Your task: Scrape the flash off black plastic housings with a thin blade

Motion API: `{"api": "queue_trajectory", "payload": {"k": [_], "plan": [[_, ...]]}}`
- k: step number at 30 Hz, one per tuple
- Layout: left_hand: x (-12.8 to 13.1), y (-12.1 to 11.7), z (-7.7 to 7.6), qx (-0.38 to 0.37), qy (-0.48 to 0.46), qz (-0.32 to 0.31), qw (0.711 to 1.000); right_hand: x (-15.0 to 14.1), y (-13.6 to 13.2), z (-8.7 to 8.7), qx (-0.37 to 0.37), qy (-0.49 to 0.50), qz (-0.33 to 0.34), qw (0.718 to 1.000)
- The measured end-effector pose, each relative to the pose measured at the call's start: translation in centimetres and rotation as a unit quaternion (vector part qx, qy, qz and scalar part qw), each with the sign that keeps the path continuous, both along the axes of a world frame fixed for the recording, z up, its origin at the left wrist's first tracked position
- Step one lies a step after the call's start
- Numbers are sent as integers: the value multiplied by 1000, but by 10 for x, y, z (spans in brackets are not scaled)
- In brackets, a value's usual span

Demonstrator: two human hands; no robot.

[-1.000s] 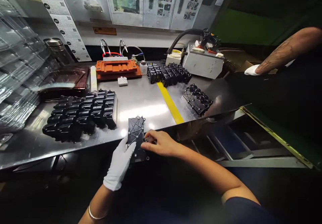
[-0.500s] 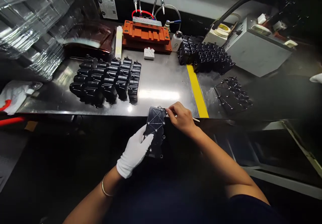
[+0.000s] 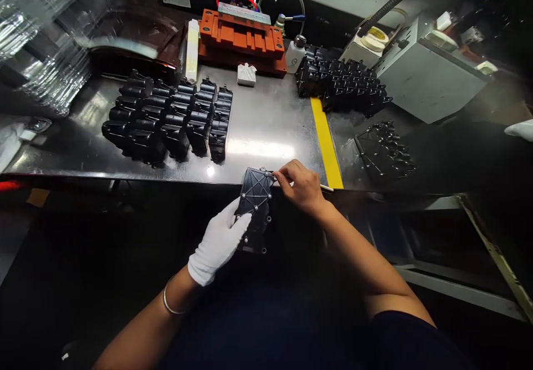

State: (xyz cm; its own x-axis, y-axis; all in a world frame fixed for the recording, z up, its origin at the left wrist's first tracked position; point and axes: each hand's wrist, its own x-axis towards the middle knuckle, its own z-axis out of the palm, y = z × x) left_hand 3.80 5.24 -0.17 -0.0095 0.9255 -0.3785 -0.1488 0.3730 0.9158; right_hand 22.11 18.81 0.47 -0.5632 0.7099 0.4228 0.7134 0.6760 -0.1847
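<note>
The left grip point(image 3: 219, 242) hides part of the black housing point(image 3: 255, 184), and a co-worker's glove point(image 3: 521, 130) is cut off rightward.

I have the part point(image 3: 255, 192) by the bench's point(image 3: 266, 117) front edge. Rows of housings point(image 3: 178, 117) lie to my left; across the back, rightward, stand a fixture point(image 3: 241, 34), a bottle point(image 3: 295, 57), apparently more housings point(image 3: 353, 86), a box point(image 3: 433, 76).

Wearer's two hands point(image 3: 220, 242) point(image 3: 303, 187) (one gloved), one held part point(image 3: 257, 192), one orange fixture point(image 3: 241, 33)
</note>
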Motion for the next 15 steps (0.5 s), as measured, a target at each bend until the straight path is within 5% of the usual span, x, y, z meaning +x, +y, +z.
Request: {"api": "queue_trajectory", "payload": {"k": [15], "plan": [[0,1,5,-21,63,15,998,-1,-4,3,-50,-22,-57,997]]}}
